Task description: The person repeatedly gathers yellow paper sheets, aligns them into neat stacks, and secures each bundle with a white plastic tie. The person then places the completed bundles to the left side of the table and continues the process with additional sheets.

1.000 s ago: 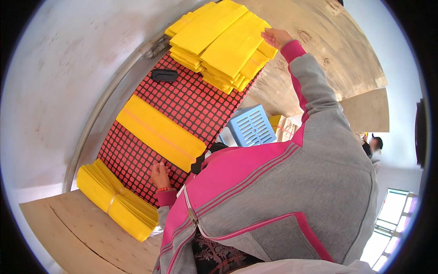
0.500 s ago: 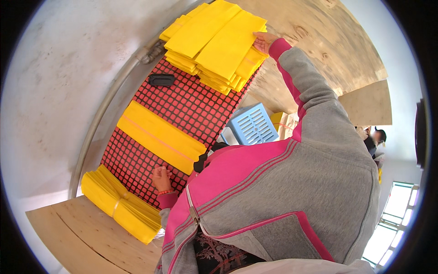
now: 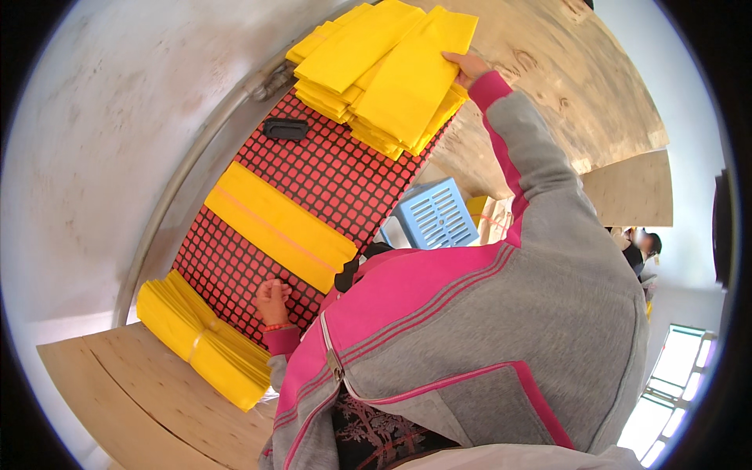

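Observation:
At the far end of the table, my right hand (image 3: 468, 67) pinches the right edge of a flat yellow folded piece (image 3: 413, 77), thumb on top. That piece is the uppermost of a loose stack of similar yellow pieces (image 3: 352, 55); whether they are cloth or paper I cannot tell. My left hand (image 3: 272, 301) rests near the table's close end, fingers loosely curled, nothing visible in it. Just beyond it lies a flat yellow strip (image 3: 278, 227) with a pinkish line along its length. Left of that hand is a thick yellow bundle (image 3: 205, 345), tied round its middle with a pale band.
A red-and-black patterned cover (image 3: 333, 168) lies under the yellow pieces. On it sits a small black plastic object (image 3: 286, 128). A pipe (image 3: 176, 176) runs along the wall at left. Below the table's right edge stands a blue slotted basket (image 3: 437, 215). Another person (image 3: 642, 244) is at far right.
My right hand has shifted the top yellow piece to the right and turned it, so it sits askew over the stack. The left hand has barely moved. The whole view has shifted slightly.

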The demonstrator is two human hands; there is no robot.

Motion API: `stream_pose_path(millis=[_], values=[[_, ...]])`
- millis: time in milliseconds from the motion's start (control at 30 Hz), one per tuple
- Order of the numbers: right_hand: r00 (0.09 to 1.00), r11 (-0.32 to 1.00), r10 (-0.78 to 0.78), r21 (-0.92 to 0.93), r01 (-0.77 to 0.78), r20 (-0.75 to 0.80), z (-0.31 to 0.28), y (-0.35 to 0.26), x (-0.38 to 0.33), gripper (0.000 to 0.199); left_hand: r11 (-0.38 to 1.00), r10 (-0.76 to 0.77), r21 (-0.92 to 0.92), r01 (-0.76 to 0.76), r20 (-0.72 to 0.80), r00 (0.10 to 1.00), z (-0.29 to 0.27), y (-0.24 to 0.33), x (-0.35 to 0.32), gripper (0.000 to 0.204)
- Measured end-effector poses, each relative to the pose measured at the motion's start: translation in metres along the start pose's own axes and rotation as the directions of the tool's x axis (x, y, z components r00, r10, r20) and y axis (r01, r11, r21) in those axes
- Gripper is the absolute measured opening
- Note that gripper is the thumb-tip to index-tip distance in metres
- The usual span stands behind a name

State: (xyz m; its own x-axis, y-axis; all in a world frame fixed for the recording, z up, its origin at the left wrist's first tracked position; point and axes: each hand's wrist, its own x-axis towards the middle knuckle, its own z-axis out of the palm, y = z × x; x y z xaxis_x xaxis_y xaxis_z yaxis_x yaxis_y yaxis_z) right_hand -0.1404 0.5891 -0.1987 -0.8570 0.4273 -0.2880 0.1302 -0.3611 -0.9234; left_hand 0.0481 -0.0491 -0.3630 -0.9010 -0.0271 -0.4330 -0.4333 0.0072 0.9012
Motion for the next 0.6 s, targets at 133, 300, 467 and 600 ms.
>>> stream_pose_path(millis=[133,300,467,600], values=[[0.960,0.988,-0.109,-0.080,0.133,0.256,0.028,-0.023,-0.062,0.034,0.991,0.133,0.024,-0.131,-0.142,0.981,0.014,0.047,-0.007,0.014],[0.856,0.983,0.062,-0.182,0.038,0.514,0.119,-0.015,-0.114,0.036,0.952,0.298,-0.115,-0.285,0.111,0.948,0.058,0.106,-0.007,0.028],[0.664,0.971,0.231,-0.216,-0.106,0.711,0.212,0.070,-0.134,0.038,0.873,0.122,-0.466,0.143,0.493,0.862,0.098,0.118,-0.018,0.042],[0.502,0.893,0.450,-0.362,-0.268,0.739,0.266,0.144,-0.138,0.037,0.772,0.065,-0.569,0.282,0.513,0.856,0.097,0.099,-0.036,0.042]])
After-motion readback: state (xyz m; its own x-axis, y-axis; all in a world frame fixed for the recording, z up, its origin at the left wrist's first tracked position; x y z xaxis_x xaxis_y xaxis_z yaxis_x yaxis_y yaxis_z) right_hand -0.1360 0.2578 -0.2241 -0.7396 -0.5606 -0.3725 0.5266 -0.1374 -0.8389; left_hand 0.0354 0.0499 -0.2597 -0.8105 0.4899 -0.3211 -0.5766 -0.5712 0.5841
